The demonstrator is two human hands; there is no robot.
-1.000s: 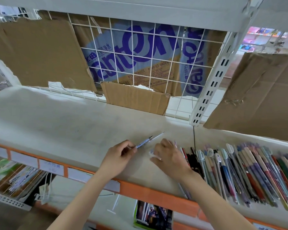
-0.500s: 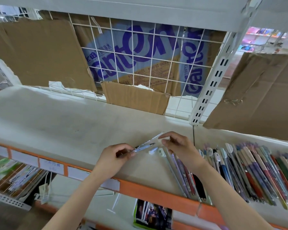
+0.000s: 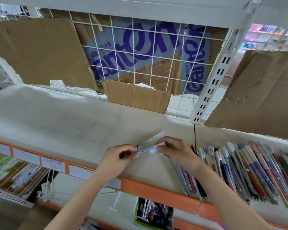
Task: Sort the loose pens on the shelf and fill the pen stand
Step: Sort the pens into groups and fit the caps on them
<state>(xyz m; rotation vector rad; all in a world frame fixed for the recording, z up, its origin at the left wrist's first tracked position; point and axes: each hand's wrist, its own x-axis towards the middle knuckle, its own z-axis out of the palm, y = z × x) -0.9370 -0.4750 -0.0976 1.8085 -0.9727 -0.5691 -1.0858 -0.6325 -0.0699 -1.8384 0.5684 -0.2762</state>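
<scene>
My left hand (image 3: 119, 159) pinches a light blue pen (image 3: 145, 149) by its left end, just above the white shelf (image 3: 65, 123). My right hand (image 3: 175, 152) pinches a small pale cap (image 3: 154, 149) at the pen's right end. A thin clear refill (image 3: 150, 138) lies loose on the shelf just behind the two hands. A row of many coloured pens (image 3: 249, 170) lies side by side on the shelf to the right, and several more pens (image 3: 188, 178) lie under my right wrist. No pen stand is in view.
The shelf's orange front rail (image 3: 156, 188) carries white label holders. Cardboard sheets (image 3: 40, 50) and a printed water carton (image 3: 140, 52) stand behind a white wire grid. A slotted upright (image 3: 211, 83) divides the bays. A lower shelf holds card packs (image 3: 154, 211).
My right hand has lifted off the pens by its wrist and come to the tip of the pen in my left hand, now pinching a pale cap there. My left hand kept the pen.
</scene>
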